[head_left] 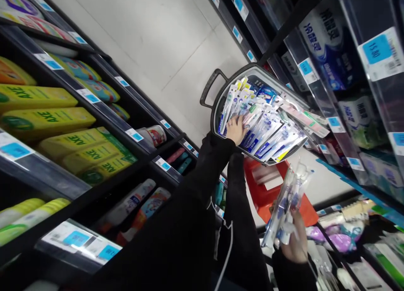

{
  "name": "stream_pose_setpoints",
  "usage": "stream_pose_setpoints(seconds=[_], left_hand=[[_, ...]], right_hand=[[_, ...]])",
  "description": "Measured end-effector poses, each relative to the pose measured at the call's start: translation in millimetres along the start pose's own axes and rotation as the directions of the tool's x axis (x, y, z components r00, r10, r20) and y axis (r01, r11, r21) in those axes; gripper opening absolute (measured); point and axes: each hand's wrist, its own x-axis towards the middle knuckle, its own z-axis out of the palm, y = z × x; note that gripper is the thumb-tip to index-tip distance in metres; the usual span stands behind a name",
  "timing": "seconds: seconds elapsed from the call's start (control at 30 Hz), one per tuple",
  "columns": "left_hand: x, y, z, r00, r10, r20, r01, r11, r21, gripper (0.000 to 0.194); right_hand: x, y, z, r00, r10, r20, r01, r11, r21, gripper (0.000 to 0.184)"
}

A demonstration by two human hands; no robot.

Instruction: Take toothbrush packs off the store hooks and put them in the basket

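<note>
A grey shopping basket [217, 98] with a black handle is heaped with several toothbrush packs [268, 126] in blue and white card. My left hand [235, 129] reaches into its near side, black sleeve up to the wrist, and its fingers lie spread on the packs. Lower right, my right hand [293, 238] is closed round a bunch of clear toothbrush packs [285, 202] that stick up toward the basket.
Dark shelves line both sides of a pale-floored aisle. Yellow detergent packs [47, 122] fill the left shelves. Paper rolls [331, 42] and blue price tags [377, 49] are on the right. A red crate [261, 190] sits under the basket. A white cord hangs from my clothing.
</note>
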Motion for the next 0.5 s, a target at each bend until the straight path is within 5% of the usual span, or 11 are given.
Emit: stream_pose_setpoints(seconds=[0.2, 0.33, 0.4, 0.5], left_hand=[[-4.6, 10.7, 0.5, 0.996, -0.050, -0.068, 0.055, 0.996, 0.073, 0.085], [-30.7, 32.2, -16.5, 0.985, -0.130, -0.110, 0.106, 0.974, -0.202, 0.071], [-56.1, 47.5, -29.2, 0.990, -0.093, 0.104, 0.133, 0.849, -0.511, 0.059], [-96.1, 70.0, -47.7, 0.892, 0.034, 0.452, 0.370, 0.519, -0.770, 0.061]], right_hand=[[8.2, 0.4, 6.1, 0.996, 0.056, -0.075, -0.055, 0.998, 0.015, 0.031], [18.4, -9.0, 23.1, 0.995, 0.046, -0.087, -0.043, 0.998, 0.039, 0.033], [30.6, -13.8, 38.4, 0.994, 0.013, -0.106, -0.008, 0.999, 0.045, 0.037], [55.3, -19.1, 67.1, 0.990, -0.114, -0.078, 0.115, 0.993, 0.003, 0.044]])
